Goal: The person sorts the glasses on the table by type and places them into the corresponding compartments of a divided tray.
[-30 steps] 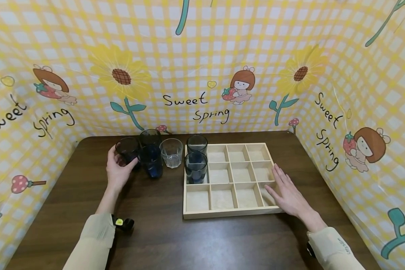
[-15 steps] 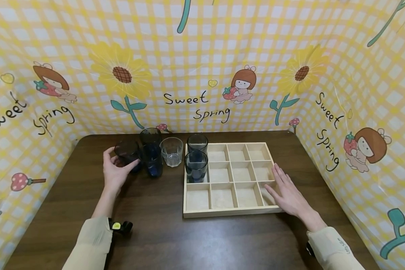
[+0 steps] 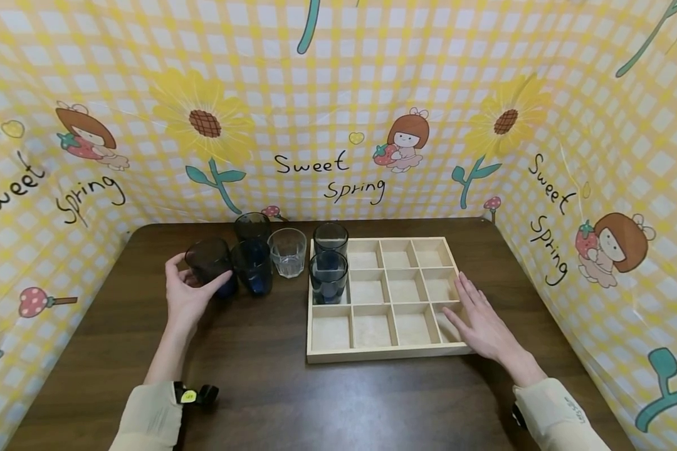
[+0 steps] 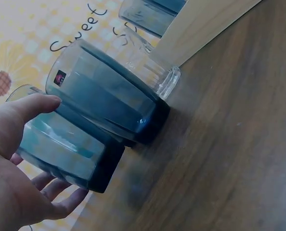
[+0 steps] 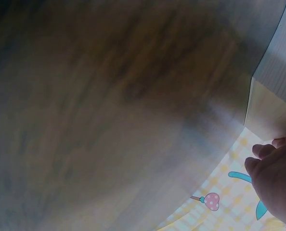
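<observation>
My left hand point(image 3: 187, 297) grips a dark blue glass tumbler point(image 3: 207, 258), thumb on the near side and fingers around the far side. In the left wrist view this held tumbler point(image 4: 68, 142) overlaps a second blue tumbler point(image 4: 107, 91) that bears a small label. That second tumbler point(image 3: 254, 268) stands just to the right of the held one in the head view. My right hand point(image 3: 488, 329) rests with extended fingers along the right edge of a light wooden compartment tray point(image 3: 389, 356). In the right wrist view, the right hand's fingertips point(image 5: 263, 150) are at the tray's side.
Behind the second tumbler stands another dark tumbler point(image 3: 252, 224), with a clear glass point(image 3: 288, 254) to its right. Two dark tumblers, a rear one point(image 3: 330, 235) and a middle one point(image 3: 328, 279), occupy the tray's left column. A checked cloth point(image 3: 327, 94) surrounds the brown table point(image 3: 338, 401).
My left hand has drawn the dark blue tumbler slightly left and toward me. My right hand stays at the tray's right edge.
</observation>
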Action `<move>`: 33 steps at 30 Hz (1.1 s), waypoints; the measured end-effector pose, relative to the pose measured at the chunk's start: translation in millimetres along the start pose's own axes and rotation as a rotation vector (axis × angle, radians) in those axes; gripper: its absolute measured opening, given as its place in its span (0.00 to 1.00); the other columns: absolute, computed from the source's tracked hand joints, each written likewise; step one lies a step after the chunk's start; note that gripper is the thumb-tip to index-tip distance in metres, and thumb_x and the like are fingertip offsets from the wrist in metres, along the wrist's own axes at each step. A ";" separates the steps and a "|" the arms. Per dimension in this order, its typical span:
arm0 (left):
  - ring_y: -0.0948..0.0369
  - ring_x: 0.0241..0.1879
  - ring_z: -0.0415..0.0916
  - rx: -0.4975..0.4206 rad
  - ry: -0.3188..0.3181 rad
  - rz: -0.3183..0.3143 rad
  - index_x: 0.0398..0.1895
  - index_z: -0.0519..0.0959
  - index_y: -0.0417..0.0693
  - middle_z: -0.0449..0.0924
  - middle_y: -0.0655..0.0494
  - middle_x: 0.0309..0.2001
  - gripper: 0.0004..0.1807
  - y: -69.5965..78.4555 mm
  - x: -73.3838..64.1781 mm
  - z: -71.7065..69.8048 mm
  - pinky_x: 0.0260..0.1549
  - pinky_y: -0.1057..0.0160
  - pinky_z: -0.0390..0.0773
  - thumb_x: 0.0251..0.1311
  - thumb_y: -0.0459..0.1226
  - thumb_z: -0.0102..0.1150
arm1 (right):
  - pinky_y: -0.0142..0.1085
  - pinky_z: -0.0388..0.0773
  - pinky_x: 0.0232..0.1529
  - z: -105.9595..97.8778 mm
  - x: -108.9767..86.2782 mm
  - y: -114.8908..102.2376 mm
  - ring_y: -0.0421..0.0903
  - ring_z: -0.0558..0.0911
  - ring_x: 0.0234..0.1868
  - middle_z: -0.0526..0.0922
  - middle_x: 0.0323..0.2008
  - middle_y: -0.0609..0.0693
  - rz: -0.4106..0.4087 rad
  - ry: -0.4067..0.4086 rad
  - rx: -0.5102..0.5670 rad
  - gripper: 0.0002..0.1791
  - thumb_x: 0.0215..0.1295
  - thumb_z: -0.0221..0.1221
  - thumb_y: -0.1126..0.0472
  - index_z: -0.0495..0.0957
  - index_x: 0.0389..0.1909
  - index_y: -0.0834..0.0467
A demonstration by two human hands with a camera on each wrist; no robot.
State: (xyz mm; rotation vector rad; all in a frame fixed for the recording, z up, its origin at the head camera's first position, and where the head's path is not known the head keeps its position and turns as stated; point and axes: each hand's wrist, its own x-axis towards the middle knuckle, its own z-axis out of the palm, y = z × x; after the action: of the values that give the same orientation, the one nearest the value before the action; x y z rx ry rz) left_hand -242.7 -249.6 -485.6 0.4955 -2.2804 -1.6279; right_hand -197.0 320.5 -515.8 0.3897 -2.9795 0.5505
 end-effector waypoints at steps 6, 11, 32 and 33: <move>0.69 0.38 0.73 -0.023 0.028 0.010 0.65 0.59 0.70 0.73 0.66 0.39 0.47 4.8 -13.2 -3.4 0.34 0.77 0.73 0.42 0.48 0.78 | 0.59 0.50 0.73 -0.6 2.2 2.0 0.59 0.49 0.78 0.43 0.79 0.58 -0.007 0.005 -0.007 0.44 0.72 0.47 0.38 0.44 0.77 0.60; 0.70 0.34 0.75 -0.025 0.049 0.062 0.65 0.61 0.68 0.75 0.66 0.36 0.47 7.0 -24.6 -6.2 0.32 0.78 0.73 0.42 0.45 0.79 | 0.59 0.49 0.73 -0.1 1.4 1.5 0.60 0.50 0.78 0.43 0.79 0.58 -0.006 0.004 -0.002 0.44 0.72 0.47 0.39 0.44 0.77 0.60; 0.68 0.29 0.80 -0.137 -0.130 0.253 0.63 0.66 0.48 0.81 0.69 0.32 0.42 72.6 -105.6 19.6 0.31 0.72 0.81 0.42 0.32 0.78 | 0.58 0.48 0.74 1.6 1.0 1.3 0.61 0.50 0.78 0.43 0.79 0.59 -0.015 0.010 0.007 0.43 0.72 0.47 0.39 0.44 0.78 0.58; 0.68 0.29 0.80 -0.133 -0.147 0.251 0.63 0.66 0.49 0.82 0.68 0.33 0.42 74.2 -108.7 22.7 0.32 0.71 0.82 0.42 0.33 0.78 | 0.59 0.48 0.74 1.8 1.0 1.4 0.61 0.50 0.78 0.43 0.79 0.59 -0.015 0.010 0.007 0.43 0.72 0.47 0.39 0.44 0.77 0.58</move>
State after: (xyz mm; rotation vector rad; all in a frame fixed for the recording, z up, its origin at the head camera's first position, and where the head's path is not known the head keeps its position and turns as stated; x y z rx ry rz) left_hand -162.7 -160.2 -426.6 0.0566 -2.2088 -1.7205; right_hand -198.4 320.9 -517.8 0.4085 -2.9629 0.5596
